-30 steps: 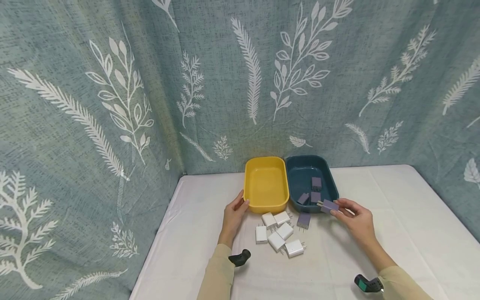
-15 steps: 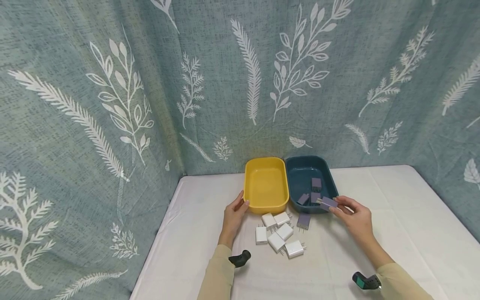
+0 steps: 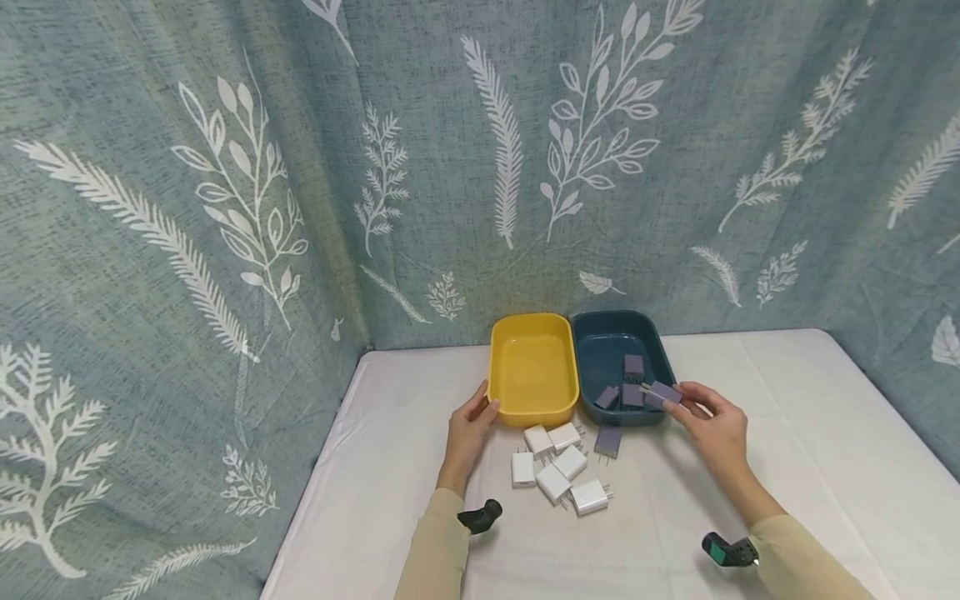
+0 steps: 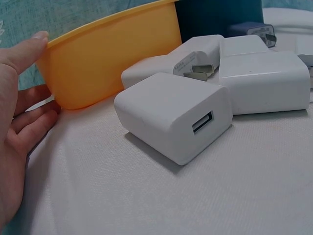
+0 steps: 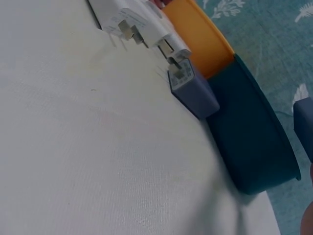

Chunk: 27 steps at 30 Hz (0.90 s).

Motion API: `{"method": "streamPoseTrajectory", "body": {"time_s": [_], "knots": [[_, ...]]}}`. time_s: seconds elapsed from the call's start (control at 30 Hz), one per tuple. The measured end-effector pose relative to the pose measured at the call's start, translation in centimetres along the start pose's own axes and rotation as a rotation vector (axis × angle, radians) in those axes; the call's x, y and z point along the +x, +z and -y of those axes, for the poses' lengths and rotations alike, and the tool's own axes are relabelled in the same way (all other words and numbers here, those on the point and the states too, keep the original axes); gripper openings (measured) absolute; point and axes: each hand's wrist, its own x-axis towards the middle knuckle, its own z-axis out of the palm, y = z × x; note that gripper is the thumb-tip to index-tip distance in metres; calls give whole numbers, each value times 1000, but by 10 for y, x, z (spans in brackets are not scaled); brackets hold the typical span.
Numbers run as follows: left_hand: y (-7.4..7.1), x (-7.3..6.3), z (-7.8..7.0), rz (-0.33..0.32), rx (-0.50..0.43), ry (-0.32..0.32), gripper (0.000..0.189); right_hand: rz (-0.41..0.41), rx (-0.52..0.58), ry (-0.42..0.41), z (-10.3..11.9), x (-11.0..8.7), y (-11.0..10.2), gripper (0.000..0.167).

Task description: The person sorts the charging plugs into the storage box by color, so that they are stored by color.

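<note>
My right hand [image 3: 716,427] pinches a purple USB wall charger [image 3: 663,394] over the front right edge of the dark blue tray [image 3: 667,358], prongs facing left. Inside that tray lie 3 purple chargers [image 3: 633,365]. Another purple charger [image 3: 608,442] sits on the table just in front of it. With thumb and fingers, my left hand [image 3: 467,435] holds the near left corner of the yellow tray [image 3: 531,419], whose inside is bare. Several white USB chargers [image 4: 171,112] lie in a loose cluster before the yellow tray. The right wrist view catches only part of the held charger [image 5: 304,125].
Both trays stand side by side at the back of a white-covered table [image 3: 360,517]. A patterned green curtain [image 3: 435,167] hangs behind and to the sides. Black wrist cameras [image 3: 480,517] protrude inward from both sleeves.
My right hand has moved slightly up and away, carrying the purple charger farther over the blue tray. My left hand and the white chargers stay put.
</note>
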Motion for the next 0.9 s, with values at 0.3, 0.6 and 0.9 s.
{"method": "streamPoseTrajectory", "body": {"time_s": [0.3, 0.6, 0.9], "knots": [[3, 5, 15, -24, 0, 10, 53, -47, 40, 52, 2, 8, 5, 44], [3, 6, 13, -26, 3, 8, 53, -57, 7, 31, 4, 13, 8, 42], [2, 6, 15, -25, 8, 24, 53, -72, -23, 44, 7, 15, 11, 43]]}}
